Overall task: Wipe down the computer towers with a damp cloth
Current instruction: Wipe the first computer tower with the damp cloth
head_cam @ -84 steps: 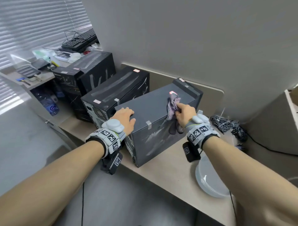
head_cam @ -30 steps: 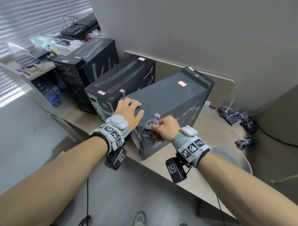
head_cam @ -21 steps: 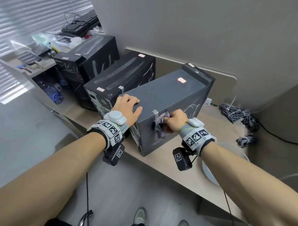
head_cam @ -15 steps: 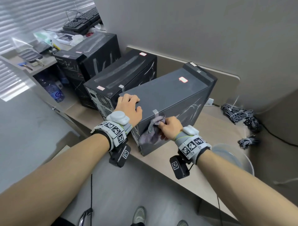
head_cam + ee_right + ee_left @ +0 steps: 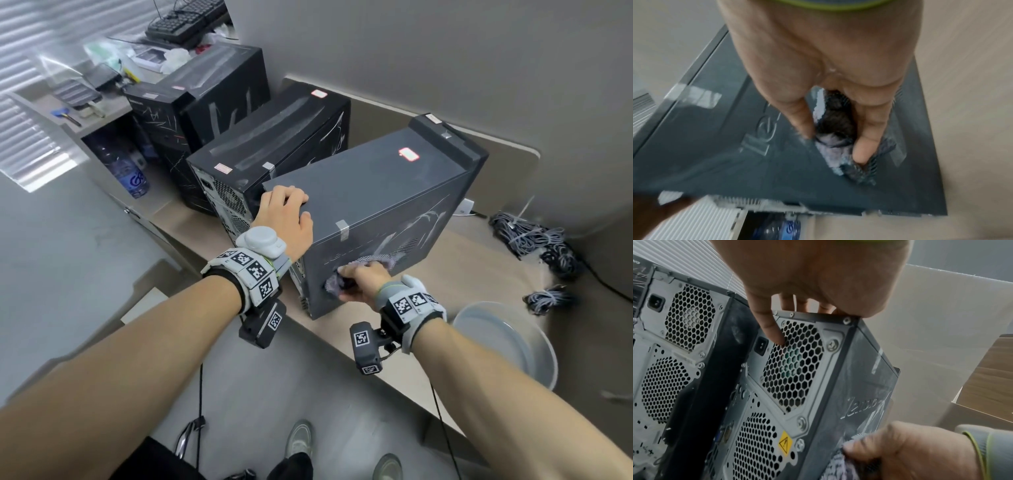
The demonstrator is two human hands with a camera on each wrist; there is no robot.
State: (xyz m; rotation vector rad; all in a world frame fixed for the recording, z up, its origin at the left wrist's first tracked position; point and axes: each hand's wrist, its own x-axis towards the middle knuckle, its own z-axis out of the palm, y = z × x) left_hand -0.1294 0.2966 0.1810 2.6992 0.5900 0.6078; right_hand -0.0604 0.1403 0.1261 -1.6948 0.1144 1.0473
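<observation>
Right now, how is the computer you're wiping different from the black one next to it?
The grey tower is paler, and both hands touch it: the left hand on its top, the right hand pressing the cloth on its side. The black tower is darker, streaky and untouched. Both stand upright on the desk.

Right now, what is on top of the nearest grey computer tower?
On the grey tower top: the left hand rests at its near corner, a red sticker lies farther back. Whatever is under the palm is hidden.
</observation>
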